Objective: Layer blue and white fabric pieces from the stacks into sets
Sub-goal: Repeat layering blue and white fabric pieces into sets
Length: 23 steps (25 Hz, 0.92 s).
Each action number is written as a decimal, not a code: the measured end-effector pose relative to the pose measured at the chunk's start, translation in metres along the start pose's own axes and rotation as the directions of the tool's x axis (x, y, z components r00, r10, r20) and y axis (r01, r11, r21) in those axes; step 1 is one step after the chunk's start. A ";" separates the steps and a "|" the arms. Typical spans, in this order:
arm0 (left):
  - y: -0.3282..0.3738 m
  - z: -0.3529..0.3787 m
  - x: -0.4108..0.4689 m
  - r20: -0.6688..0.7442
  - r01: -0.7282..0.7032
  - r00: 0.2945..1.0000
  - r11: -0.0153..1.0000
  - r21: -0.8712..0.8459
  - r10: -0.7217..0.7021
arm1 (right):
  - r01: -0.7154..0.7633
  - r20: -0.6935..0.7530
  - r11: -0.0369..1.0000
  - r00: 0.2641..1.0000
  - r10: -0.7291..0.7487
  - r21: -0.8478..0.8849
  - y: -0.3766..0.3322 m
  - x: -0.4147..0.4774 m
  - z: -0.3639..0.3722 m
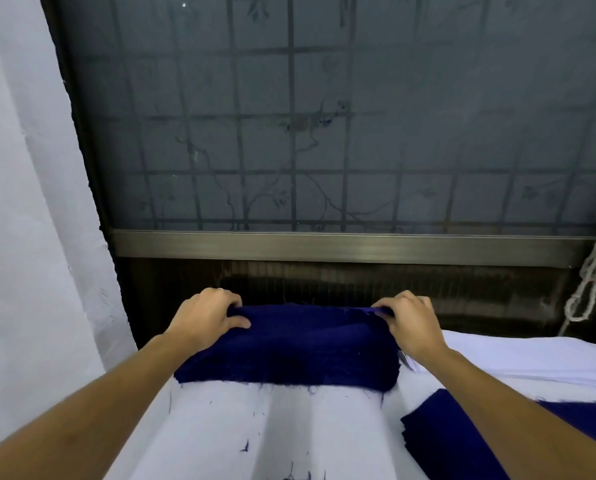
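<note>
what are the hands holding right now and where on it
Both hold one dark blue fabric piece along its far edge: the left hand pinches the far left corner, the right hand the far right corner.

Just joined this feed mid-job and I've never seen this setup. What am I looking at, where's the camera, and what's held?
No machine here: a person works with bare hands, filmed by one head-worn camera looking forward and down. The left hand and right hand each pinch a far corner of a dark blue fabric piece, which lies on white cloth covering the surface. A blue stack lies lower right, white pieces beyond it. Behind is a barred window.
</note>
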<state>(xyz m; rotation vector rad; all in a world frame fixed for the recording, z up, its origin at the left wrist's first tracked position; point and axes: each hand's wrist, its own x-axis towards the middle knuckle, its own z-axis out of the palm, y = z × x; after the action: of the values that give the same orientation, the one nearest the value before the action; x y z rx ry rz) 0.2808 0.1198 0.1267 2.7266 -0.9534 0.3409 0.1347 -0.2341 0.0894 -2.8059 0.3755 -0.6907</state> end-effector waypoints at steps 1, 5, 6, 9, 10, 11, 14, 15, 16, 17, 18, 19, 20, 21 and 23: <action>-0.002 -0.002 -0.004 0.007 0.045 0.999 0.998 -0.051 -0.045 | -0.023 0.017 1.000 1.000 0.023 0.013 0.005 -0.006 -0.007; -0.001 -0.009 -0.021 -0.020 0.130 0.988 0.905 -0.405 -0.151 | -0.071 0.038 0.966 0.997 0.064 0.248 0.022 -0.034 -0.032; 0.001 -0.008 -0.026 -0.035 0.140 0.984 0.869 -0.475 -0.177 | -0.110 0.063 0.931 0.994 0.094 0.348 0.025 -0.042 -0.037; 0.015 0.002 -0.044 -0.043 0.200 0.955 0.746 -0.636 -0.293 | -0.228 0.122 0.800 0.974 0.193 0.555 0.036 -0.072 -0.051; 0.022 0.009 -0.051 -0.029 0.225 0.945 0.712 -0.666 -0.326 | -0.251 0.127 0.777 0.968 0.218 0.577 0.039 -0.082 -0.054; 0.031 0.016 -0.058 -0.014 0.249 0.935 0.683 -0.687 -0.354 | -0.267 0.131 0.762 0.963 0.236 0.590 0.042 -0.092 -0.055; 0.055 0.038 -0.080 -0.001 0.325 0.894 0.650 -0.687 -0.448 | -0.286 0.135 0.756 0.957 0.256 0.588 0.051 -0.118 -0.058; 0.062 0.043 -0.086 -0.003 0.345 0.883 0.652 -0.675 -0.470 | -0.298 0.140 0.755 0.953 0.268 0.584 0.053 -0.125 -0.058; 0.068 0.047 -0.093 -0.002 0.357 0.875 0.650 -0.671 -0.483 | -0.311 0.144 0.755 0.949 0.281 0.577 0.055 -0.133 -0.059; 0.074 0.050 -0.101 0.000 0.364 0.871 0.644 -0.673 -0.492 | -0.322 0.146 0.755 0.945 0.293 0.571 0.058 -0.140 -0.061; 0.080 0.053 -0.108 -0.003 0.364 0.869 0.643 -0.674 -0.495 | -0.329 0.148 0.753 0.942 0.300 0.569 0.060 -0.149 -0.062; 0.085 0.055 -0.117 -0.014 0.358 0.871 0.653 -0.667 -0.492 | -0.336 0.153 0.748 0.940 0.305 0.572 0.063 -0.157 -0.062; 0.090 0.057 -0.125 -0.025 0.351 0.876 0.671 -0.652 -0.483 | -0.343 0.161 0.739 0.937 0.309 0.580 0.067 -0.166 -0.063; 0.095 0.059 -0.133 -0.032 0.348 0.881 0.690 -0.635 -0.473 | -0.351 0.170 0.725 0.934 0.313 0.592 0.070 -0.175 -0.063; 0.101 0.064 -0.148 -0.026 0.352 0.888 0.713 -0.607 -0.460 | -0.359 0.183 0.697 0.931 0.317 0.621 0.079 -0.192 -0.061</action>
<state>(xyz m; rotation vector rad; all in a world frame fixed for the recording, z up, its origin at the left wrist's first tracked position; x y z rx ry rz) 0.1130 0.1100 0.0371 2.1857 -0.2984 0.1557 -0.0741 -0.2602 0.0389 -2.0137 0.5099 -0.5127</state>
